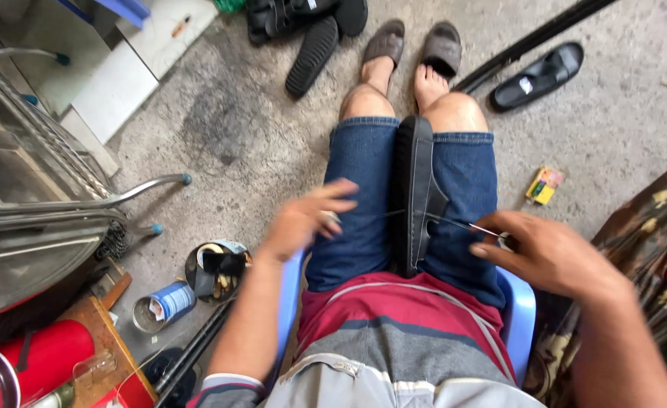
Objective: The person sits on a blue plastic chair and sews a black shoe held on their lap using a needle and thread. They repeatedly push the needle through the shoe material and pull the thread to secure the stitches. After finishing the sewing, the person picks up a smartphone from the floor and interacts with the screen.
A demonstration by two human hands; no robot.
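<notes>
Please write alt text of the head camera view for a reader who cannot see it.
A seated person grips a black sandal between the knees, the right hand holding a thin tool against it and the blurred left hand pulling a thread. Other sandals and a tin lie on the concrete floor.

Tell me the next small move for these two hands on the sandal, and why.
Probably draw the thread taut: the left hand pulls away from the black sandal clamped between the knees, while the right hand holds a thin needle-like tool at its edge. A strand already runs out each side.
</notes>
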